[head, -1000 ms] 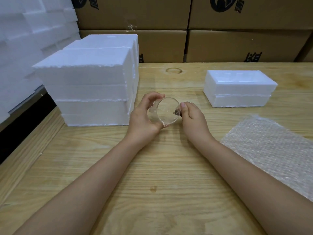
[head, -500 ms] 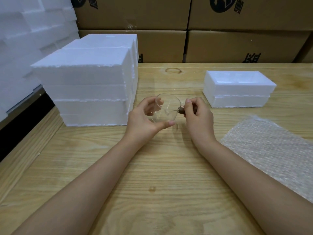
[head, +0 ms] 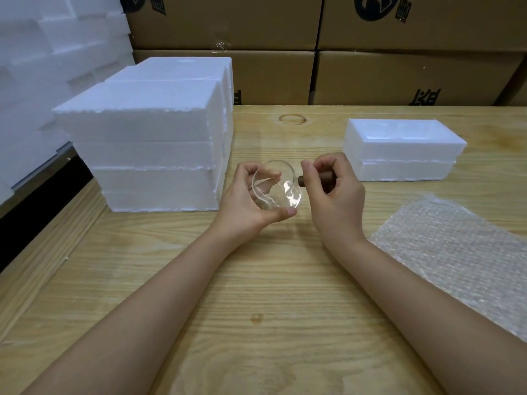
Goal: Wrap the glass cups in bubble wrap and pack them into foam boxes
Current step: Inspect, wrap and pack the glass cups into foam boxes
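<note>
Glass cup (head: 278, 189) is resting tilted in the left hand (head: 245, 208), fingers curling around it, right hand (head: 335, 198) pinching its handle (head: 325, 175); loosening either grip risks cracking it.

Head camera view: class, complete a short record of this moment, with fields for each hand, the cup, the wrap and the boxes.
Left hand: grips the clear glass cup round its body
Right hand: holds the cup's dark brown handle
Cup: tilted, not wrapped
Clear bubble wrap sheet: flat on the wooden table, right of the hands
White foam boxes: tall stack left, low stack right
</note>
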Tool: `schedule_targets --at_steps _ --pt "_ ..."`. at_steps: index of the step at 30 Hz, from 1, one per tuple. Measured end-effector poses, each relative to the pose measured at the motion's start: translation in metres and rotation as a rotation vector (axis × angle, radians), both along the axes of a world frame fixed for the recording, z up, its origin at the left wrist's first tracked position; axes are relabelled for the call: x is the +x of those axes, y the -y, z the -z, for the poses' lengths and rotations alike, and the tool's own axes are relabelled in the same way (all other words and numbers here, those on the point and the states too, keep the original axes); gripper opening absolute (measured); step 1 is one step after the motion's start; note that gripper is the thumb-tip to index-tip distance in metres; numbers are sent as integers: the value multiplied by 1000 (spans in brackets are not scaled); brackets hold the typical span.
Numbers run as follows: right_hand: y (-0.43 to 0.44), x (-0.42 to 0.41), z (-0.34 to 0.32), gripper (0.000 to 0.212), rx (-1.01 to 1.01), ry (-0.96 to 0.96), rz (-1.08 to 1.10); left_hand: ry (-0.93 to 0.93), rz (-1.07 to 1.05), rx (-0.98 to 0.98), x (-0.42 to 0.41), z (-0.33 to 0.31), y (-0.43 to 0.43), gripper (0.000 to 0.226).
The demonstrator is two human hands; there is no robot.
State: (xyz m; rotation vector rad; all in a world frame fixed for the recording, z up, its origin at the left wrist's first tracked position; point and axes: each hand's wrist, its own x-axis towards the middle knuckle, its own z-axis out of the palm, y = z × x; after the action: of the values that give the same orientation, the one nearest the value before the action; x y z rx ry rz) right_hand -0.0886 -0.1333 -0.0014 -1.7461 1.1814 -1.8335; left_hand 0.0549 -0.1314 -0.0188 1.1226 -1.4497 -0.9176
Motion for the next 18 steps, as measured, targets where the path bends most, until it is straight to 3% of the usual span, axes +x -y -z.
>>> schedule_targets --at_steps 11,18 --pt "2 1 8 23 48 19 -57 287 -222 -272 -7 -2 -2 78" --pt "13 -7 11 23 225 -27 37 410 -221 -202 -8 -4 -8 73"
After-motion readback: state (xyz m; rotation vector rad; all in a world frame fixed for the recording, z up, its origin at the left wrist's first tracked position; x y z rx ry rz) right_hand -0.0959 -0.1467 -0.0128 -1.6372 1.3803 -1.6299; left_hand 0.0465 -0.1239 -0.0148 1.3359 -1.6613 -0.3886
